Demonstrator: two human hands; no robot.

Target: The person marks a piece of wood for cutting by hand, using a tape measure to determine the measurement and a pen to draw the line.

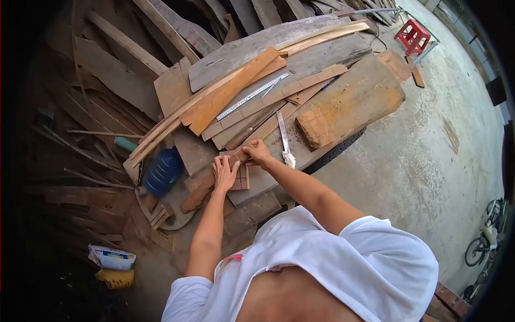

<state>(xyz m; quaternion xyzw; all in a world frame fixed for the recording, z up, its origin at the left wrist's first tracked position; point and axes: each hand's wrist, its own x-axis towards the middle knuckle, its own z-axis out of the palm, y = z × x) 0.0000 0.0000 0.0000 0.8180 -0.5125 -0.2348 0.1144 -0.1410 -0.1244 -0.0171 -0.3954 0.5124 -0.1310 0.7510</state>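
Observation:
My left hand (226, 170) lies with its fingers spread over small wooden pieces (242, 180) near the front edge of the plank pile. Close beside it on the right, my right hand (257, 152) is closed, its fingers pinching a small wooden block (237, 155). A knife-like metal blade (282, 131) with a white-wrapped end lies to the right of my right hand. Beyond the hands, a white ruler (252, 97) rests on the boards beside an orange-brown plank (236, 91). At the right lies a thick wooden slab (351, 99).
A blue plastic bottle (163, 172) stands left of my left hand. Rough planks (118, 64) fill the left and back. A red stool (412, 36) stands on the concrete floor at the back right. Bags (112, 257) lie at the lower left, and a motorbike (483, 241) is at the far right.

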